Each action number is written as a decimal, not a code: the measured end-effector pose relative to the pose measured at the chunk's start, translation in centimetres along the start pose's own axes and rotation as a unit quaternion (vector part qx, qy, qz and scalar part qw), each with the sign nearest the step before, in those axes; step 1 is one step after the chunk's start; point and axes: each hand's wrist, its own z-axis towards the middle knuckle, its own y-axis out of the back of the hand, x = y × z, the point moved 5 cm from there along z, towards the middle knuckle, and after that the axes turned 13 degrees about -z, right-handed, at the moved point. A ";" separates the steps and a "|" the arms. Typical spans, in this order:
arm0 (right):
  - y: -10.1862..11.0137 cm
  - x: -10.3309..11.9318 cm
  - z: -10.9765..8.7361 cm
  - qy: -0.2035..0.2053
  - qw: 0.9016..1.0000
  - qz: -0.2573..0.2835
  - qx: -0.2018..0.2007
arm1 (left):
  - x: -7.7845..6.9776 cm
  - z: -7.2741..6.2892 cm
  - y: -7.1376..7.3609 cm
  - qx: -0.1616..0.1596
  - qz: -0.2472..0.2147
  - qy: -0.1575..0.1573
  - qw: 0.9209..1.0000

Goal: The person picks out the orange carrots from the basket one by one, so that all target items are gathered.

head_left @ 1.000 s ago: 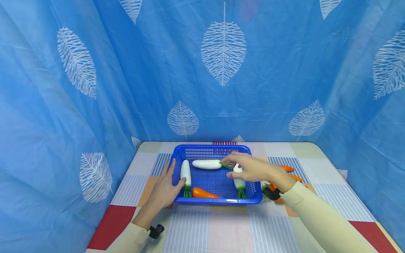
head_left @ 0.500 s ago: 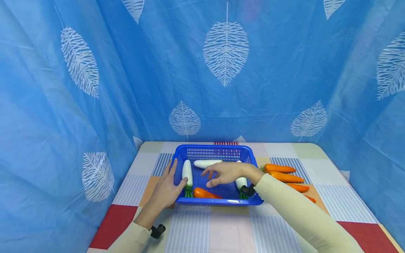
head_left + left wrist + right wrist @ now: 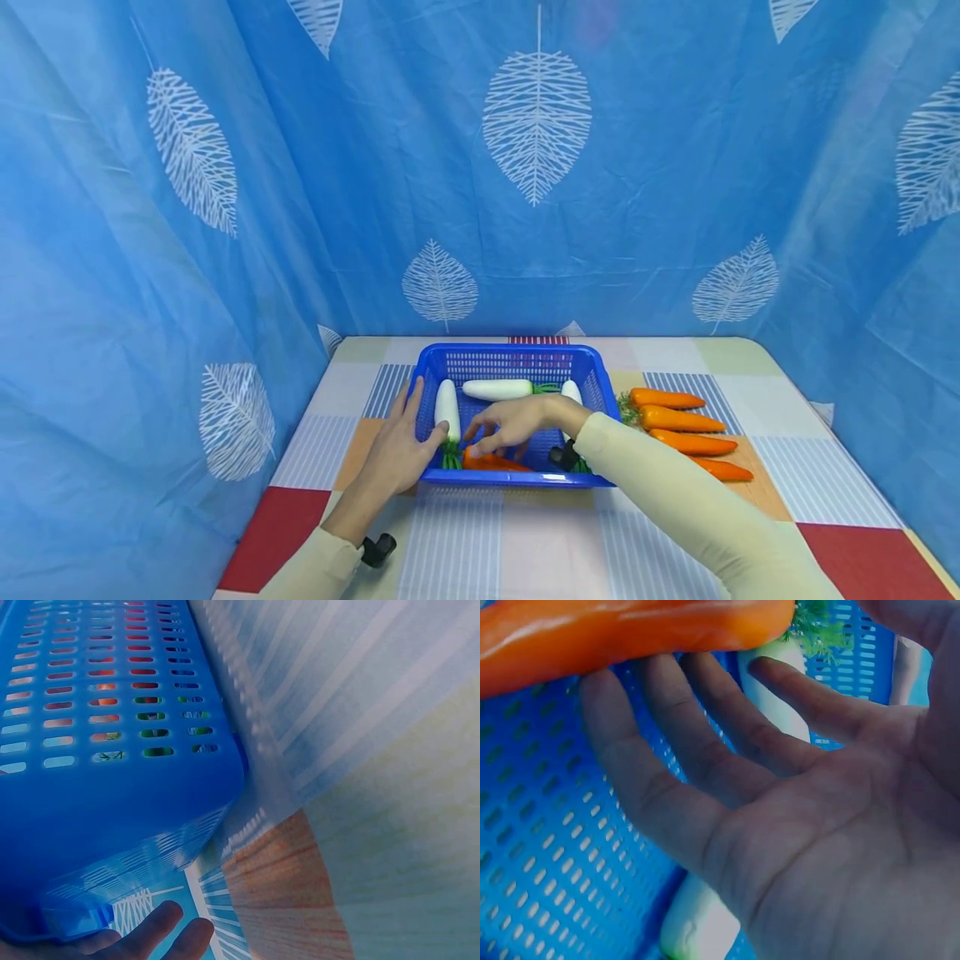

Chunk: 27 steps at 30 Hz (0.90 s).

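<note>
A blue plastic basket (image 3: 517, 477) stands on the table, holding white radishes and one carrot. My left hand (image 3: 397, 454) rests at its left side with fingers straight along the rim and the thumb towards the inside. My right hand (image 3: 517, 419) reaches down into the basket over the carrot (image 3: 498, 464) along the near wall. In the right wrist view, its spread fingers (image 3: 660, 697) come right up to the carrot's side. White radishes lie at the left (image 3: 447, 404), along the back (image 3: 497, 389) and at the right (image 3: 572, 392), the last partly behind my right wrist.
Several carrots (image 3: 682, 419) lie side by side on the checked tablecloth (image 3: 555, 542) to the right of the basket, partly behind my right sleeve (image 3: 675, 492). A blue curtain (image 3: 360, 208) with white leaf prints surrounds the table at the back and sides.
My right hand has moved left and down, from the right-hand radish across the basket to the carrot near the front wall. My left hand stays at the basket's left side.
</note>
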 end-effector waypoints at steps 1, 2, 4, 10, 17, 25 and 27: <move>-0.1 0.0 0.1 -0.001 1.000 -0.001 0.002 | 0.0 0.0 0.0 0.001 -0.001 -0.001 1.000; -0.3 0.0 0.2 -0.001 1.000 -0.003 0.004 | 0.0 0.0 0.0 0.001 -0.002 -0.002 1.000; -0.4 0.1 0.3 0.001 1.000 -0.009 0.008 | -0.1 0.0 0.0 0.000 -0.002 -0.004 1.000; -0.5 0.2 0.3 0.023 0.999 -0.045 0.015 | 0.0 0.1 -0.1 -0.001 -0.003 -0.008 1.000; -0.5 0.1 0.1 0.041 0.997 -0.062 0.015 | -0.1 0.2 -0.1 0.001 -0.002 -0.009 1.000; -0.3 0.6 -0.2 0.044 0.997 -0.060 0.008 | -0.2 0.1 -0.1 0.002 -0.002 -0.003 1.000; -0.2 0.8 -0.3 0.046 0.997 -0.066 0.004 | -0.2 0.1 -0.1 0.001 -0.003 -0.004 1.000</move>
